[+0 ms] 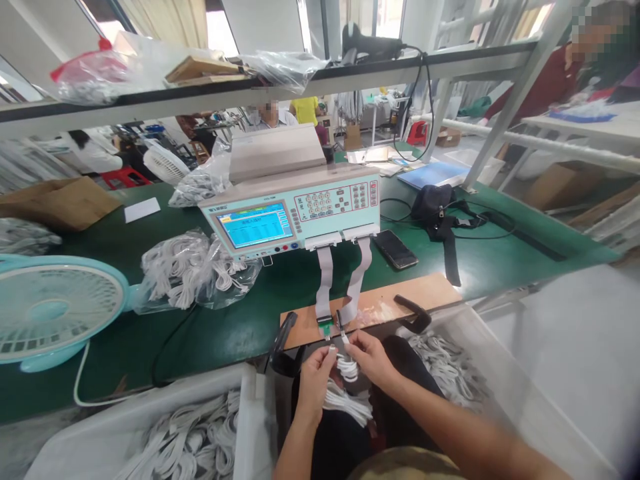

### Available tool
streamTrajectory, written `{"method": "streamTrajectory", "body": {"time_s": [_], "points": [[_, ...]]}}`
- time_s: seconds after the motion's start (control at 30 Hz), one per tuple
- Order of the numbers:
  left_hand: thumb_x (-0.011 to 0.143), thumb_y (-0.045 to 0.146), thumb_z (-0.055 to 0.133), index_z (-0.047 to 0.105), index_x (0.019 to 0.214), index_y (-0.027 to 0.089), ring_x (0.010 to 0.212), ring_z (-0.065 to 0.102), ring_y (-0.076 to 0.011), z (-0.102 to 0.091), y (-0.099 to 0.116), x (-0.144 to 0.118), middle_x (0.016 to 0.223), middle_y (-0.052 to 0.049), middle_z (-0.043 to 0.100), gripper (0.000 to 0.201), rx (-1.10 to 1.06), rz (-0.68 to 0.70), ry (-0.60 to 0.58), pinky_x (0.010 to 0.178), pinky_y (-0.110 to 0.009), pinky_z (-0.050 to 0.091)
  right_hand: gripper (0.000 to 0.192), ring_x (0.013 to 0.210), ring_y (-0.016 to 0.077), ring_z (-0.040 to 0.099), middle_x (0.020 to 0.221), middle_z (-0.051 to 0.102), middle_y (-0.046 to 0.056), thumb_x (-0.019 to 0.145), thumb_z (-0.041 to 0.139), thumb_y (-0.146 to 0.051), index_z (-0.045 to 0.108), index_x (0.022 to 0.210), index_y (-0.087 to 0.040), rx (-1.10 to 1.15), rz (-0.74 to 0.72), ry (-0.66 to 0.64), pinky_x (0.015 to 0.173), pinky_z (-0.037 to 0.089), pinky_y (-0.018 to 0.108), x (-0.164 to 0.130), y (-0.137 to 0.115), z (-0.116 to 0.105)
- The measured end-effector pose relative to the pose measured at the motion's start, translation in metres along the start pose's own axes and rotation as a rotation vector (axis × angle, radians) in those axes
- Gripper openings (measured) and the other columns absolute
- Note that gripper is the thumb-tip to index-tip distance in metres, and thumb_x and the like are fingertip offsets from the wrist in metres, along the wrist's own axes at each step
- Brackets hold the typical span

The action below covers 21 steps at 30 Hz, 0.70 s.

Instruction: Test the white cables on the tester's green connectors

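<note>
"Both grips pinching?"

"Yes: from afar, I see the left hand (315,373) and right hand (373,361) each pinching a small white plug (333,349), a coiled white cable (348,369) hanging just below."

"Why fingertips only?"

"I'd guess it leaves the plug ends bare, near the small green circuit board (326,329)."

"Surface?"

"An orange-brown wooden plank (373,300) along the glossy green tabletop (225,340); beyond, a person in yellow (305,109) in the bright room."
</note>
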<state>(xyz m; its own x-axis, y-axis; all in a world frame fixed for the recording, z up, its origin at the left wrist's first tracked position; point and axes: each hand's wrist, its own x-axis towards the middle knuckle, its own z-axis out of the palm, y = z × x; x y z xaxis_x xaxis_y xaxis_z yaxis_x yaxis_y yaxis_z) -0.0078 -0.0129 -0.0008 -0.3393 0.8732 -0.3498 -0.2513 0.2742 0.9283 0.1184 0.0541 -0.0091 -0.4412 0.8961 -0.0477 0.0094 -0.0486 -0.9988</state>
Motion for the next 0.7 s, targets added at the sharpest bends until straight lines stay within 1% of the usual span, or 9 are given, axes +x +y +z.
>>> {"method": "streamTrajectory", "body": {"time_s": [0.07, 0.13, 0.2, 0.27, 0.33, 0.47, 0.6, 0.7], "points": [[0.074, 0.048, 0.06, 0.062, 0.078, 0.014, 0.038, 0.048, -0.0087, -0.002, 0.002, 0.001, 0.05, 0.006, 0.052, 0.034, 0.078, 0.048, -0.034, 0.037, -0.019, 0.039, 0.029, 0.054, 0.0108, 0.039, 0.057, 0.045, -0.004, 0.073, 0.061, -0.044, 0.049, 0.064, -0.018, 0.065, 0.036, -0.01, 0.054, 0.033, 0.024, 0.001, -0.003, 0.002], [0.075, 0.05, 0.058, 0.061, 0.074, 0.015, 0.037, 0.047, -0.0088, -0.005, 0.005, 0.002, 0.049, 0.006, 0.05, 0.036, 0.116, 0.062, -0.091, 0.036, -0.019, 0.038, 0.032, 0.051, 0.0101, 0.038, 0.055, 0.047, -0.004, 0.069, 0.063, -0.046, 0.048, 0.061, -0.019, 0.148, 0.114, -0.02, 0.052, 0.032, 0.024, 0.002, -0.008, 0.005], [0.075, 0.051, 0.057, 0.059, 0.07, 0.015, 0.036, 0.046, -0.0087, -0.009, 0.009, 0.002, 0.049, 0.006, 0.049, 0.037, 0.117, 0.035, -0.137, 0.035, -0.019, 0.037, 0.034, 0.048, 0.0093, 0.037, 0.053, 0.047, -0.004, 0.066, 0.065, -0.047, 0.048, 0.06, -0.018, 0.213, 0.197, -0.01, 0.05, 0.03, 0.024, 0.003, -0.013, 0.009], [0.074, 0.052, 0.058, 0.056, 0.066, 0.015, 0.033, 0.046, -0.0089, -0.01, 0.013, 0.003, 0.046, 0.006, 0.049, 0.037, 0.102, -0.002, -0.146, 0.033, -0.019, 0.036, 0.034, 0.047, 0.0088, 0.036, 0.051, 0.047, -0.004, 0.064, 0.067, -0.047, 0.049, 0.059, -0.018, 0.249, 0.255, 0.021, 0.049, 0.029, 0.024, 0.004, -0.016, 0.012], [0.073, 0.051, 0.058, 0.054, 0.063, 0.016, 0.032, 0.045, -0.0091, -0.009, 0.015, 0.004, 0.044, 0.006, 0.048, 0.036, 0.086, -0.014, -0.122, 0.033, -0.019, 0.035, 0.034, 0.046, 0.0084, 0.035, 0.05, 0.046, -0.005, 0.062, 0.067, -0.046, 0.05, 0.058, -0.018, 0.267, 0.273, 0.041, 0.049, 0.028, 0.023, 0.005, -0.018, 0.013], [0.073, 0.046, 0.059, 0.053, 0.06, 0.016, 0.035, 0.042, -0.0086, -0.002, 0.013, 0.004, 0.043, 0.007, 0.045, 0.033, 0.06, 0.045, -0.007, 0.036, -0.019, 0.034, 0.035, 0.046, 0.0085, 0.036, 0.049, 0.048, -0.003, 0.062, 0.068, -0.046, 0.049, 0.055, -0.017, 0.261, 0.252, 0.011, 0.047, 0.028, 0.023, 0.007, -0.02, 0.012], [0.073, 0.045, 0.06, 0.052, 0.058, 0.015, 0.043, 0.042, -0.008, 0.001, 0.003, 0.006, 0.048, 0.006, 0.045, 0.034, 0.05, 0.126, 0.096, 0.044, -0.018, 0.036, 0.034, 0.047, 0.009, 0.038, 0.051, 0.05, -0.003, 0.064, 0.068, -0.046, 0.051, 0.057, -0.017, 0.264, 0.236, -0.006, 0.048, 0.031, 0.023, 0.006, -0.022, 0.011], [0.073, 0.046, 0.061, 0.052, 0.06, 0.015, 0.048, 0.042, -0.0081, 0.003, -0.006, 0.008, 0.051, 0.006, 0.045, 0.034, 0.014, 0.133, 0.151, 0.046, -0.018, 0.035, 0.034, 0.048, 0.0094, 0.04, 0.051, 0.049, -0.003, 0.064, 0.068, -0.046, 0.051, 0.057, -0.017, 0.267, 0.23, 0.005, 0.049, 0.033, 0.023, 0.005, -0.021, 0.011]]}}
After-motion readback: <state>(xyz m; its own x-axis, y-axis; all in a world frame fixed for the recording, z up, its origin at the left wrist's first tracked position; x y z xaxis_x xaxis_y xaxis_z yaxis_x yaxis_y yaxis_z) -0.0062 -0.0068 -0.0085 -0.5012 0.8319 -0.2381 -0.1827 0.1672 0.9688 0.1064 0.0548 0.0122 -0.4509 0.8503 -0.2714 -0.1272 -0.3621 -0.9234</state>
